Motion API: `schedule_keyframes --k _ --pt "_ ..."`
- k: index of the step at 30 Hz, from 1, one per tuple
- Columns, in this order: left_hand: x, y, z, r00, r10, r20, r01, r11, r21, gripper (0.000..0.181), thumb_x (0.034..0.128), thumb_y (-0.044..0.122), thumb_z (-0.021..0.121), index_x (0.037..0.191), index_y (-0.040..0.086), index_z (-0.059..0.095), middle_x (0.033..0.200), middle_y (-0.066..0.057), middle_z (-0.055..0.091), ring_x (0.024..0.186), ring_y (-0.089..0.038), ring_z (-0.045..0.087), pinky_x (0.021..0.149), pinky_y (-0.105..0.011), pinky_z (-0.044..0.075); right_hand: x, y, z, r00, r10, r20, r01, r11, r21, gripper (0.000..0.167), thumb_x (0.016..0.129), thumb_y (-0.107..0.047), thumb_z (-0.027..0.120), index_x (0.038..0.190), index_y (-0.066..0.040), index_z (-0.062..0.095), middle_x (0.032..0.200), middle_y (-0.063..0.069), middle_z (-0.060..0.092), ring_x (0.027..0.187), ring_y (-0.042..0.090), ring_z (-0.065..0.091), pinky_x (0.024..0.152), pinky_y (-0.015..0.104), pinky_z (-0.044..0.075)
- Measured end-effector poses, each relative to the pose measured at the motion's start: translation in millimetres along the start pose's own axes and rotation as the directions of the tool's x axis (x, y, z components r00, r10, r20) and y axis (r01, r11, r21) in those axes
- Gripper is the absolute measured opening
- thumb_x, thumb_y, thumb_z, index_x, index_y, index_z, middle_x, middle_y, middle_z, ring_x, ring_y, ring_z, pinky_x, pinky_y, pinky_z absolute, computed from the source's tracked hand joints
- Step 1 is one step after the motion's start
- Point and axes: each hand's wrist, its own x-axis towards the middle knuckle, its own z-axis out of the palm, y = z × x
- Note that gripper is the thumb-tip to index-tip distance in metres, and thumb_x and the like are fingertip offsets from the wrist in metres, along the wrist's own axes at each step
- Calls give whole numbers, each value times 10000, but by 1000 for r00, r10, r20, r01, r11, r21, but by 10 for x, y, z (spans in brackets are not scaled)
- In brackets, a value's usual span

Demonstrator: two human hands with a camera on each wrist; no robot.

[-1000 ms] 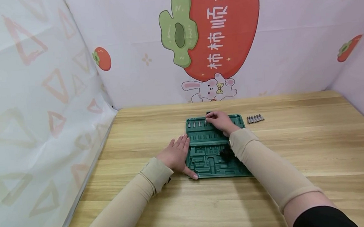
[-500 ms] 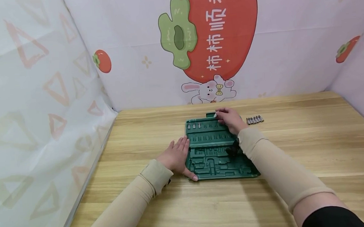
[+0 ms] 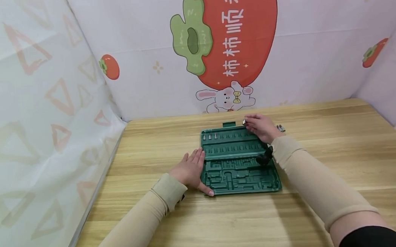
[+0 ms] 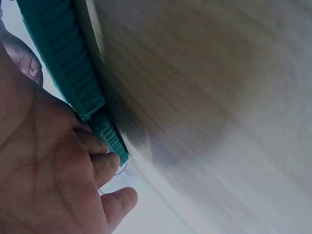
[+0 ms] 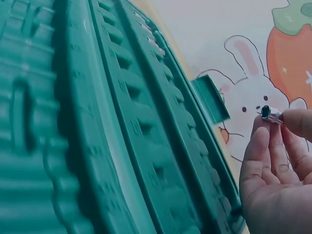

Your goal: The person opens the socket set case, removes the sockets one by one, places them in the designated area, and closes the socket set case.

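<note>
A green molded tool case (image 3: pixel 243 190) lies unfolded on the table. My left hand (image 3: pixel 189 172) spreads along its left edge, thumb at the near corner and fingers resting against the side. Just past the case's far right rim, my right hand (image 3: pixel 261 128) pinches a small silver socket (image 5: pixel 271 115) between thumb and fingertips; its hollow end shows in the right wrist view. Three similar metal sockets (image 3: pixel 210 136) sit in the left slots of the case's far row. Other slots of that row are vacant.
Several loose sockets (image 3: pixel 280 128) lie in a row on the wooden table (image 3: pixel 339 149) right of the case, partly hidden by my right hand. A green latch tab (image 3: pixel 229 124) juts from the case's far edge. Printed cloth walls (image 3: pixel 141 81) stand behind and at the sides.
My right hand has lifted the fourth socket out of the far row and carried it rightward, past the case's far rim. My left hand stays at the left edge.
</note>
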Motion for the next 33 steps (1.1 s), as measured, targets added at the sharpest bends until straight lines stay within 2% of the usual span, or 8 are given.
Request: schedule_keyframes --k 5,8,11,15,20,26,30,33 --pt "1 -5 5 1000 1 -3 -1 1000 2 1430 695 871 689 1659 40 36 1726 -125 0 1582 -274 10 1253 -482 74 -40 -36 -129 999 -33 25 34 998 -58 274 1095 -192 533 1328 -47 532 1192 49 611 1060 151 587 1003 285 490" --pt "7 -7 15 1000 -1 -5 1 1000 1 1431 693 870 691 1660 41 39 1727 -125 3 1583 -272 14 1254 -480 80 -61 -48 -223 998 -52 32 55 994 -94 258 1094 -192 536 1308 -50 531 1084 -27 630 1032 121 599 974 257 501" --pt "13 -6 22 1000 -1 -4 1 1000 3 1432 692 874 688 1660 43 38 1727 -125 4 1583 -272 16 1253 -482 84 -85 -59 -341 997 -63 43 68 992 -107 222 1095 -172 529 1285 -56 522 1084 -41 615 1000 65 613 936 227 511" --pt "13 -9 24 1000 7 -6 -7 1000 4 1433 694 877 684 1659 40 34 1726 -132 2 1582 -278 14 1252 -489 87 -124 -85 -543 996 -72 46 75 994 -74 173 1092 -127 522 1247 -53 523 1074 -46 613 959 21 633 875 197 525" --pt "26 -22 22 1000 10 -4 -10 1000 -13 1433 699 864 695 1657 38 22 1724 -133 -25 1581 -279 -14 1252 -492 62 -173 -130 -788 998 -69 -7 69 998 -8 115 1081 -112 537 1185 -65 524 972 -58 632 897 37 629 773 169 522" --pt "36 -30 28 1000 13 4 -12 1000 -14 1441 696 873 685 1655 37 8 1723 -131 -38 1580 -278 -25 1253 -487 50 -224 -139 -1008 997 -66 -43 67 998 17 69 1080 -96 532 1069 -115 597 893 -79 647 850 41 616 743 172 515" --pt "33 -32 28 1000 16 -2 -16 1000 -13 1429 703 867 688 1657 34 27 1725 -134 -21 1581 -282 -7 1252 -491 63 -247 -111 -1117 995 -84 -52 81 996 -44 147 1083 -92 519 1007 -150 630 866 -100 645 839 39 602 741 170 521" --pt "29 -30 25 1000 18 -3 -18 1000 -17 1427 704 862 694 1656 31 31 1725 -136 -15 1582 -284 -3 1252 -494 65 -251 -82 -1191 994 -93 -61 82 983 -163 102 1089 -116 508 1096 -114 610 873 -131 634 852 28 587 758 168 523"
